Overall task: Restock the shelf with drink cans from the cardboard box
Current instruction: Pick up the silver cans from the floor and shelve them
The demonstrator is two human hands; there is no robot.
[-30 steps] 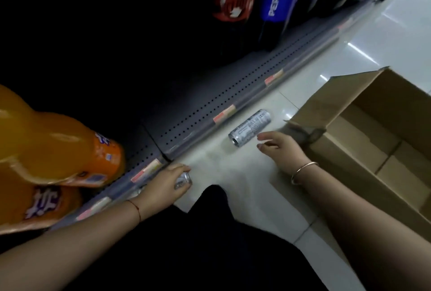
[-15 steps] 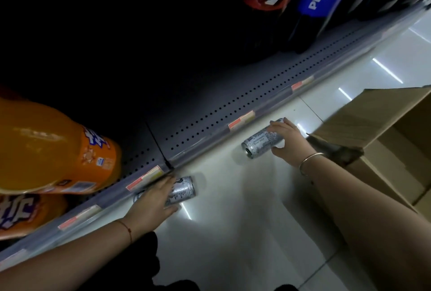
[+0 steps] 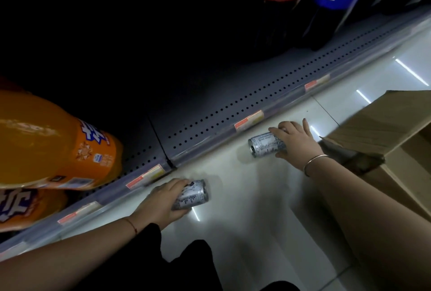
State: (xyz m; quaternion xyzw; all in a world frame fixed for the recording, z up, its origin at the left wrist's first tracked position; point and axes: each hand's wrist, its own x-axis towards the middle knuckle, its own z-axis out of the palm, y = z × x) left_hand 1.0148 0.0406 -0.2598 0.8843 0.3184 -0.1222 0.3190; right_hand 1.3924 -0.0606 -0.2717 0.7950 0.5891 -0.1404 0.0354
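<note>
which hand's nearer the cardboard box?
Right. The right hand grips a silver can just beside the cardboard box; the left hand grips a second can farther off, near the orange bottles.

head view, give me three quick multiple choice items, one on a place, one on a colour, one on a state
1. Where are the left can and right can? A on the floor before the shelf; B in a basket; C on a trolley.
2. The big bottles at left are: A green; B orange; C clear.
3. The left hand: A hangs empty; B presses a lid; C grips the left can.
Key: A, both lie on pale tiles; B, orange bodies and labels; C, fingers curl round it.
</note>
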